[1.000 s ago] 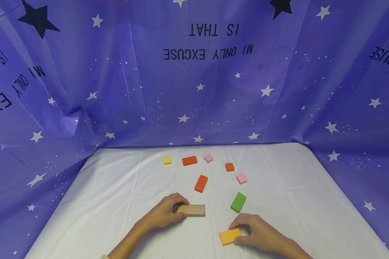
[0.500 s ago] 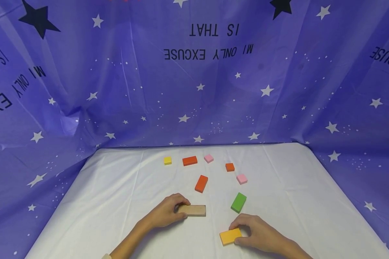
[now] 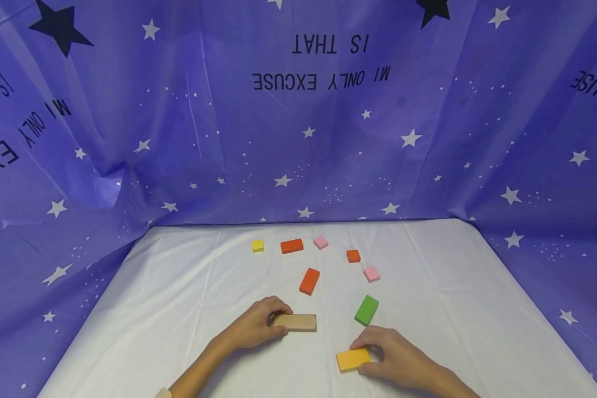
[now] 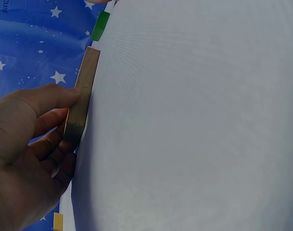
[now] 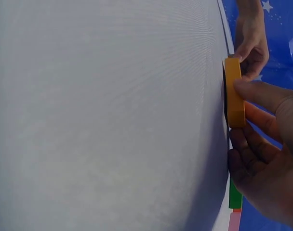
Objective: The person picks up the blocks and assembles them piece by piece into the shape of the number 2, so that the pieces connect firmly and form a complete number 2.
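Note:
My left hand [image 3: 258, 323] pinches the left end of a plain wooden block [image 3: 300, 323], thumb on its near side and fingers on the far side. In the left wrist view that wooden block [image 4: 83, 94] lies along the white cloth. My right hand [image 3: 395, 356] holds the right end of a yellow-orange block [image 3: 352, 360] between thumb and fingers, nearer the front. In the right wrist view a dark line runs between the yellow-orange block [image 5: 234, 91] and the cloth; whether they touch I cannot tell. The two held blocks are apart.
A green block [image 3: 366, 310] lies just beyond my right hand. Farther back are two red oblong blocks [image 3: 309, 281], a small red-orange block [image 3: 353, 256], two pink blocks [image 3: 371, 274] and a small yellow block [image 3: 257, 245]. A purple star-patterned curtain [image 3: 298, 155] surrounds the white-covered table [image 3: 457, 331].
My right hand has shifted very slightly away from me with the yellow-orange block. My left hand and the loose blocks stay where they were; the head view has tilted a little.

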### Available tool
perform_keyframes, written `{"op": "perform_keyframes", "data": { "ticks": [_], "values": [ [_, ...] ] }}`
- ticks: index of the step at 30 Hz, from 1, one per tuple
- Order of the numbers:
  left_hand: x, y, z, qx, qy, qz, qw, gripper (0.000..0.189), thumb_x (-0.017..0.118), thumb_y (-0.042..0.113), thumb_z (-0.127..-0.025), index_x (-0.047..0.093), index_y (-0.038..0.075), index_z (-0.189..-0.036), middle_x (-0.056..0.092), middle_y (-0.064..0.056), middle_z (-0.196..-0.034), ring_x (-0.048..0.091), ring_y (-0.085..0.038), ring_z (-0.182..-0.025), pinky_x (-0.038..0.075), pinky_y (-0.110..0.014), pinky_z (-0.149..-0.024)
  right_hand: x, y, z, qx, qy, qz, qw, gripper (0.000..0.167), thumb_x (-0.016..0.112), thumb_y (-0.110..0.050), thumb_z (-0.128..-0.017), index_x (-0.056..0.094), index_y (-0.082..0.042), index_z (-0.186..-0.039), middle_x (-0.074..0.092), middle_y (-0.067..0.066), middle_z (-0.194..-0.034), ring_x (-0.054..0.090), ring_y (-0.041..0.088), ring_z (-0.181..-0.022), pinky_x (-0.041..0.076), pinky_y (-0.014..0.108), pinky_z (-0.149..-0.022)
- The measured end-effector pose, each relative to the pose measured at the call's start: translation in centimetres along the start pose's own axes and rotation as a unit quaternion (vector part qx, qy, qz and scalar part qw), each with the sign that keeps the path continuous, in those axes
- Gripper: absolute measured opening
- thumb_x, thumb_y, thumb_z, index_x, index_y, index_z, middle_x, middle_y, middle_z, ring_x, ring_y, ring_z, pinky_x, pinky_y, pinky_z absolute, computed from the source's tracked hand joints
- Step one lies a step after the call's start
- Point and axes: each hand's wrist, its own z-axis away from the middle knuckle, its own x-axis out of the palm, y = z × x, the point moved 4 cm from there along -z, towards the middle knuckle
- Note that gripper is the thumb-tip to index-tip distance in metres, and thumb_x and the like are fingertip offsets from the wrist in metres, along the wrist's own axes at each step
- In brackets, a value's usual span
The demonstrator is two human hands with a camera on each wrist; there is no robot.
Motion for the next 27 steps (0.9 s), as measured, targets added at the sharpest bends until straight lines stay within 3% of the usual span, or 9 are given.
{"op": "perform_keyframes", "data": {
  "ticks": [5,12,27],
  "values": [
    [-0.1,0.0,-0.1,-0.012,-0.004,0.002,0.9999,0.025,0.076,0.01,-0.086,0.07,0.01,-0.11,0.065,0.006,-0.105,0.056,-0.009,-0.094,0.046,-0.028,-0.085,-0.2,0.1,-0.6,0.025,0.031,0.027,0.9989,0.028,0.081,-0.032,-0.083,0.073,-0.024,-0.109,0.065,-0.021,-0.107,0.061,0.01,-0.106,0.05,0.039,-0.095],
    [0.0,-0.1,0.1,-0.025,-0.007,0.004,0.9996,0.025,0.075,0.01,-0.086,0.07,0.011,-0.11,0.064,0.008,-0.105,0.055,-0.007,-0.095,0.046,-0.028,-0.087,-0.7,-0.2,-1.5,0.05,0.058,0.045,0.996,0.032,0.083,-0.033,-0.081,0.075,-0.021,-0.11,0.067,-0.016,-0.105,0.059,0.008,-0.099,0.05,0.04,-0.092],
    [0.0,-0.1,0.0,-0.022,-0.008,0.003,0.9997,0.024,0.076,0.01,-0.086,0.07,0.01,-0.11,0.064,0.008,-0.106,0.055,-0.007,-0.095,0.047,-0.029,-0.088,-0.7,-0.2,-4.2,0.027,0.092,0.059,0.9936,0.03,0.084,-0.022,-0.081,0.076,-0.016,-0.109,0.067,-0.016,-0.104,0.059,0.007,-0.097,0.051,0.033,-0.088]
  ]
}}
